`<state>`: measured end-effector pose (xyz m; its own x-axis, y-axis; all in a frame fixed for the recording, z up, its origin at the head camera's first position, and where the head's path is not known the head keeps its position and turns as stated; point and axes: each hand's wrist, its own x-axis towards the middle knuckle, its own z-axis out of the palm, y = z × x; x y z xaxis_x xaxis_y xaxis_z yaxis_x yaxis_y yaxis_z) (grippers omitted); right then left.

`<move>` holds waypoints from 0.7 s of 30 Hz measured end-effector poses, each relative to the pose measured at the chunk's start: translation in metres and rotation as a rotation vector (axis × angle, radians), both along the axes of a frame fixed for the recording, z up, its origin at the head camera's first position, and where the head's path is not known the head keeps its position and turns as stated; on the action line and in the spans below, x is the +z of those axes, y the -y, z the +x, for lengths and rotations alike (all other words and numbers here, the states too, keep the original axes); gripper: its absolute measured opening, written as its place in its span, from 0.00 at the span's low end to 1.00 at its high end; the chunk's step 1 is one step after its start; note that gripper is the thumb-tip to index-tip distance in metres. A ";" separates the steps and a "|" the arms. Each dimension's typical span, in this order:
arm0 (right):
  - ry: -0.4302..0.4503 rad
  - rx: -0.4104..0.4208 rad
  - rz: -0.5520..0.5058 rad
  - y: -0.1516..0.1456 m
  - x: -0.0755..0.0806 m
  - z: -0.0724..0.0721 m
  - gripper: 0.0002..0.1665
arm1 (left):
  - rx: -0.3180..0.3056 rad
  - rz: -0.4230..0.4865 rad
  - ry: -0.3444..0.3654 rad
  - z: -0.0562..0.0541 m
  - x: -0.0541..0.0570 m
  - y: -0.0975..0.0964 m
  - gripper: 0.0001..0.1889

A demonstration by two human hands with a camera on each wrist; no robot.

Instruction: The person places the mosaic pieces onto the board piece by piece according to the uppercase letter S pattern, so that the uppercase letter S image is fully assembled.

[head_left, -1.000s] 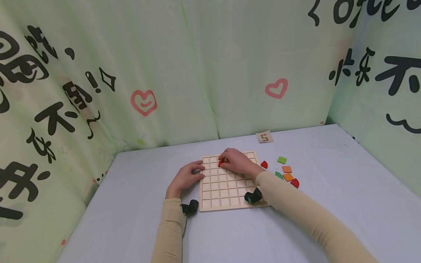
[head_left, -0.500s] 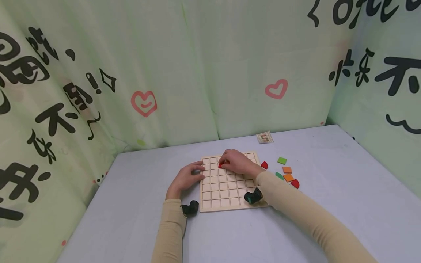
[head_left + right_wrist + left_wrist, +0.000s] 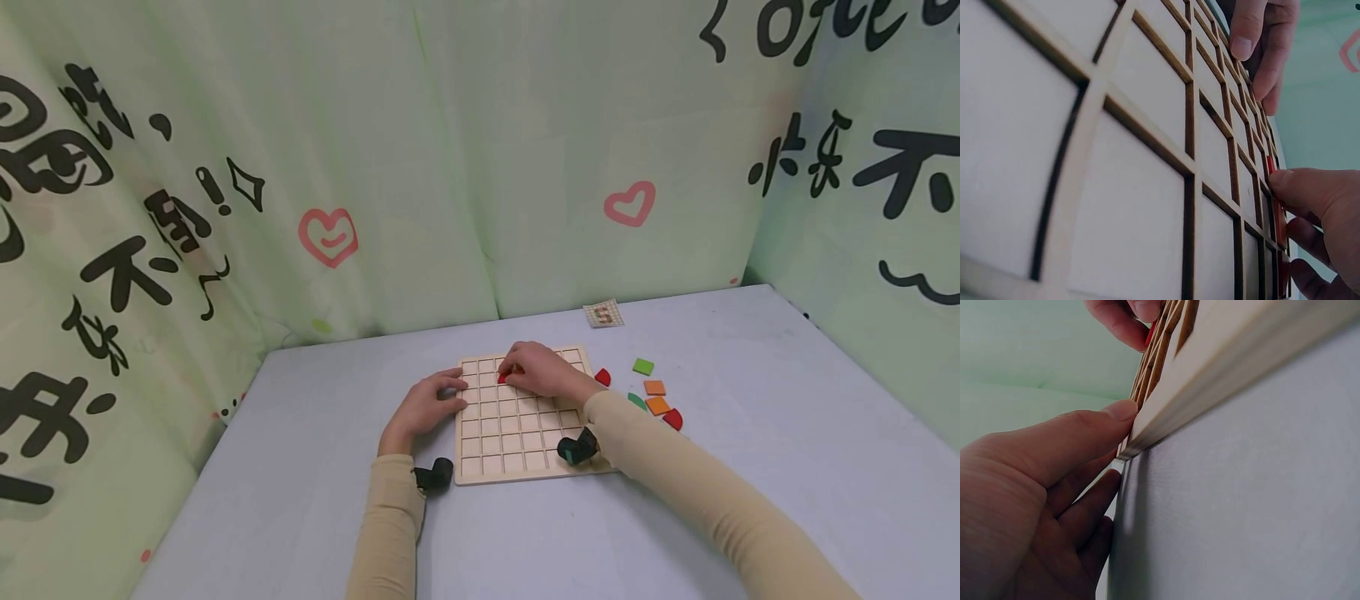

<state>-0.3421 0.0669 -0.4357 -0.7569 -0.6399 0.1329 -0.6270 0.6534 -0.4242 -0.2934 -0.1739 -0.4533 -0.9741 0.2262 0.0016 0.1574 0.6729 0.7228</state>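
A wooden grid board (image 3: 491,446) lies on the table. My left hand (image 3: 430,404) is at its left edge; in the left wrist view the thumb (image 3: 1121,411) rests at the rim and the other fingers extend along the side. Over the upper part of the grid, my right hand (image 3: 543,369) pinches a small red piece (image 3: 502,378), mostly hidden beneath the fingertips. In the right wrist view the thumb (image 3: 1285,180) presses by the red piece (image 3: 1270,164) at the grid, and more dark red (image 3: 1281,225) shows under the curled fingers.
Right of the board lie red quarter-round pieces (image 3: 602,377), a light green square (image 3: 642,366), orange squares (image 3: 655,387) and a darker green piece (image 3: 637,401). A small patterned card (image 3: 603,313) is near the back edge. A printed curtain (image 3: 450,167) surrounds the table.
The right fingertips have moved down slightly over the red piece, so less of it shows than a second ago. My left hand stays at the board's edge.
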 end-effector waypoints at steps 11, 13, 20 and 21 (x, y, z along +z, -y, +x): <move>0.022 -0.037 -0.008 -0.001 -0.002 0.000 0.12 | 0.003 -0.011 0.002 -0.001 -0.001 -0.001 0.16; 0.020 -0.033 -0.013 -0.001 -0.002 0.000 0.12 | 0.003 -0.012 0.001 -0.001 -0.002 -0.001 0.16; 0.040 -0.056 -0.047 -0.005 -0.002 0.001 0.15 | 0.010 -0.020 0.000 -0.001 -0.002 -0.001 0.16; 0.055 -0.070 -0.059 -0.006 -0.001 0.001 0.15 | 0.014 -0.015 0.005 -0.001 -0.002 -0.002 0.16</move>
